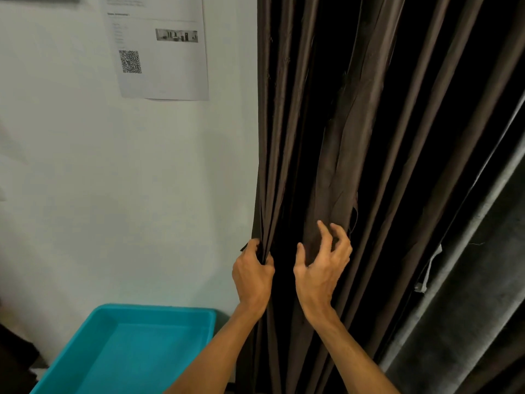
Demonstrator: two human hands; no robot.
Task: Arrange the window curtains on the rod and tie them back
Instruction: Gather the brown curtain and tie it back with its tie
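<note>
Low and left of the dark brown curtain (369, 123) sits a teal tub (153, 309). The left hand (252, 275) pinches the curtain's bunched left edge. The right hand (321, 268) is at a middle fold, fingers spread and half-bent, grasping nothing.

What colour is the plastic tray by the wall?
The tray is turquoise, clearest in the head view.

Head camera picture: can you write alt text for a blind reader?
A person's left hand grips the gathered edge of a dark brown curtain while the right hand, fingers spread, reaches at its folds. A teal tray sits below a printed sheet on the wall.
</note>
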